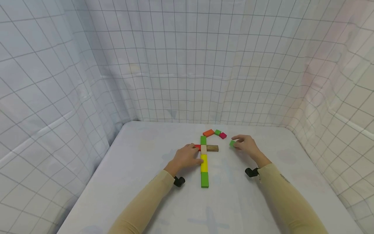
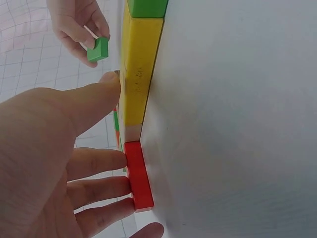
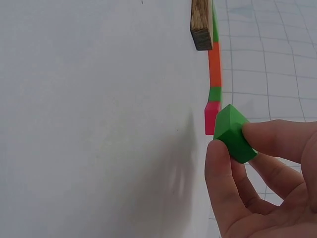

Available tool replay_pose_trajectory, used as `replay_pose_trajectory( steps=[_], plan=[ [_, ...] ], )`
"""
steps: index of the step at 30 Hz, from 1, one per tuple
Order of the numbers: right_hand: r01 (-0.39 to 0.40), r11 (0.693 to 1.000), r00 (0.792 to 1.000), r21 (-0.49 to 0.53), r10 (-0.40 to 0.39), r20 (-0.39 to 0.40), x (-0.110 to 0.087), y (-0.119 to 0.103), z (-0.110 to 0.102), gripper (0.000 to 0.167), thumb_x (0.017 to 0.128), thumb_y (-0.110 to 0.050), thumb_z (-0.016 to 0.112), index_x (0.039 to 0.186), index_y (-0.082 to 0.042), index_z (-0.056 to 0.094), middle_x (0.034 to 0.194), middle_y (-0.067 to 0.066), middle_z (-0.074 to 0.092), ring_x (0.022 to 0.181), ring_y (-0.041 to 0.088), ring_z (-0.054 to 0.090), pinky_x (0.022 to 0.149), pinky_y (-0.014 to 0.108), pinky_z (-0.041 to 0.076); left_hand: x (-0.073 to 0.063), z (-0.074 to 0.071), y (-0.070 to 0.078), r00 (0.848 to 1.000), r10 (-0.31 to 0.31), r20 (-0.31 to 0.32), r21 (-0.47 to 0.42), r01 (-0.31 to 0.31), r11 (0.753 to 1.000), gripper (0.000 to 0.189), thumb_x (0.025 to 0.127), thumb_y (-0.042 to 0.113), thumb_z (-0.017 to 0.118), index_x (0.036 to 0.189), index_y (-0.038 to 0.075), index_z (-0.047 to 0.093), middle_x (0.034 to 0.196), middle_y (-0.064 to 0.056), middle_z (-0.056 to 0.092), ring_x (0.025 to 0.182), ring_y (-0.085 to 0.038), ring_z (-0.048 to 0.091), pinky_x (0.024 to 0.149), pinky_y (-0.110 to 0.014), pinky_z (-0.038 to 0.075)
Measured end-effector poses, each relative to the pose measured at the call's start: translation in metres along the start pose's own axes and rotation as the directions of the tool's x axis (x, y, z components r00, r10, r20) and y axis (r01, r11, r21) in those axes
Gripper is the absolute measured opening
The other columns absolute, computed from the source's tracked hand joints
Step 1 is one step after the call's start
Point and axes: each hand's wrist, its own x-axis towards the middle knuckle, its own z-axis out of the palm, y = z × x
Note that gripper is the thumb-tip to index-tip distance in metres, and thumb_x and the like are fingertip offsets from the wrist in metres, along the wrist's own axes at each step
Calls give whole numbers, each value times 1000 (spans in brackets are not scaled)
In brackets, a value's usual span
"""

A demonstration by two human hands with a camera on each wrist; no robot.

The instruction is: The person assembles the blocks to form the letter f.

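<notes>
My right hand (image 1: 247,146) pinches a small green block (image 3: 231,126) between thumb and fingertips, apart from the others. On the left, my left hand (image 1: 185,157) rests its fairly straight fingers on the red block (image 2: 138,176), and its thumb lies at the yellow block (image 1: 204,165). These belong to a cross of blocks: a green block (image 1: 203,140) at the far end, a pale wood block (image 1: 203,149) at the crossing, a brown wood block (image 1: 212,148) as right arm and a longer green block (image 1: 205,180) at the near end.
From the cross's far end a curve of blocks bends right: an orange block (image 1: 208,133), a green block (image 1: 217,132) and a pink block (image 1: 223,135). White cloth covers the table (image 1: 140,156). Gridded curtains (image 1: 187,65) stand behind and on both sides.
</notes>
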Motion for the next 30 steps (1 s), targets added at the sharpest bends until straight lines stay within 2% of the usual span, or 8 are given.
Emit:
replay_pose_trajectory(
  steps=[8, 15, 24, 30],
  plan=[
    [-25, 998, 1000, 56, 26, -6, 8, -2, 7, 32, 96, -12, 66, 128, -6, 67, 117, 18, 64, 98, 24, 68, 84, 34, 57, 0, 0, -1, 1000, -7, 18, -3, 7, 1000, 72, 87, 64, 68, 140, 15, 61, 145, -7, 52, 129, -25, 50, 100, -46, 48],
    [-32, 999, 998, 14, 33, -44, 15, -3, 15, 33, 94, -16, 68, 126, -8, 68, 112, 16, 67, 89, 23, 63, 77, 33, 53, 1, 0, 1, 999, -24, 42, 2, 24, 1000, 75, 85, 64, 71, 141, 15, 60, 148, -7, 49, 133, -26, 47, 102, -49, 47],
    [-81, 996, 993, 26, 83, -79, 26, -5, 18, 32, 93, -17, 70, 124, -7, 69, 107, 15, 68, 86, 21, 64, 73, 30, 52, 1, -2, 2, 999, -22, 28, 16, 22, 1000, 75, 84, 63, 72, 140, 15, 60, 147, -6, 50, 133, -26, 47, 100, -49, 48],
    [-106, 994, 987, -21, 102, -122, 32, -6, 21, 32, 93, -19, 70, 122, -6, 70, 107, 15, 67, 84, 20, 61, 70, 28, 50, 2, -3, 2, 999, -25, 39, 19, 24, 1000, 75, 84, 63, 72, 140, 15, 60, 148, -7, 49, 133, -25, 47, 101, -49, 47]
  ],
)
